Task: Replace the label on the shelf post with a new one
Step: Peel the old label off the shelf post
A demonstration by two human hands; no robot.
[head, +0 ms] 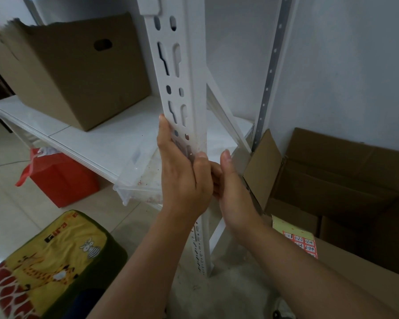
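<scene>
Shelf post: left hand lies flat on it, fingers straight; right hand grip unclear. Old label residue: peel slowly, low angle.

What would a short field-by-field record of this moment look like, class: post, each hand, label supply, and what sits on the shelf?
post: white slotted shelf post, upright
left hand: fingers laid flat along the post's front face, thumb at its right edge
right hand: close against the post's right side, touching the left hand; grip hidden
old label: cannot tell, covered by the hands
label supply: sheet of red numbered labels on a carton lower right
on shelf: cardboard box, clear plastic tray at the edge
</scene>
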